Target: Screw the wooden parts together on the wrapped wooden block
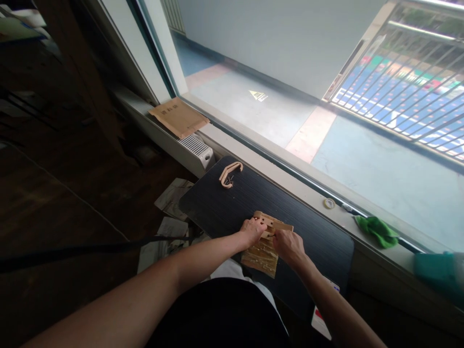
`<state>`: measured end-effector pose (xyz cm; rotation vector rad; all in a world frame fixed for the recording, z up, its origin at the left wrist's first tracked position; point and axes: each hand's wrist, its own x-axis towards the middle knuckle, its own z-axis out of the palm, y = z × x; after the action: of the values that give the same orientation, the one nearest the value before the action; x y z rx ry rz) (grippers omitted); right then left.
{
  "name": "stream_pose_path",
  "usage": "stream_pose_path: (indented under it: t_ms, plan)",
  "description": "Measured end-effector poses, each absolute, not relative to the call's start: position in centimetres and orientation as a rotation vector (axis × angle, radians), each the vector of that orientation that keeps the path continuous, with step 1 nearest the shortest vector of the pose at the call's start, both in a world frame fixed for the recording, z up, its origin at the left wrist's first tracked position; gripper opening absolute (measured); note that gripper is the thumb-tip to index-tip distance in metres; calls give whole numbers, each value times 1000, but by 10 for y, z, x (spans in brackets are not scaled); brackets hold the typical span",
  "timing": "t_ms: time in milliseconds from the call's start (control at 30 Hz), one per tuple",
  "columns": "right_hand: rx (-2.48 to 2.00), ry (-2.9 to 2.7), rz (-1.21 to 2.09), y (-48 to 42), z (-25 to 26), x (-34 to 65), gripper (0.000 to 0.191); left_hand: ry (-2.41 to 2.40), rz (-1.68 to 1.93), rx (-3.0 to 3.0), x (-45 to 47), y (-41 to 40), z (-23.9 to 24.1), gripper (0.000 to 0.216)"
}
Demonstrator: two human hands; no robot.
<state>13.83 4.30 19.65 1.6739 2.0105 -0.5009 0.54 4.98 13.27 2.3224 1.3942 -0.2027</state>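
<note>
Fingers of my left hand (pixel 253 232) are closed on a light wooden piece with dark holes (pixel 277 224), at its left part. My right hand (pixel 290 245) is curled in a fist at the right side of this piece. A small dark tip shows at its fingers, too small to name. Under both hands lies a brown, shiny, uneven slab (pixel 259 260), perhaps covered in tape. Farther up the dark table (pixel 210 200) lie bent wooden pieces (pixel 224 175), with several small screws (pixel 229 181) beside them.
A brown paper envelope (pixel 179 117) lies on the white radiator (pixel 203 151) by the window. On the sill are a roll of tape (pixel 329 203) and a green cloth (pixel 377 232). A teal container (pixel 435 271) stands at right. A red and white box (pixel 321 323) is near my right forearm.
</note>
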Motion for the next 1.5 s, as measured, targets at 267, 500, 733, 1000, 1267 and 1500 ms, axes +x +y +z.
stream_pose_path:
  t_ms: [267,500,733,1000,1267,1500]
  plan:
    - [1276,2270,-285,49,207,134,30,1388,-192,2301,4,50,133,20]
    - [1334,2190,-426,50,200,138,28,1390,-209,2290,5,51,131,19]
    - [1717,1915,-495,49,200,133,25,1386,-195,2270,4,51,132,21]
    - [1162,2301,-273,52,206,129,27,1392,-169,2273,4,50,133,22]
    - [1692,2016,-493,42,196,143,27,1389,-196,2305,5,50,131,21]
    - [1536,2097,-412,42,208,138,22,1381,-204,2285,4,50,136,20]
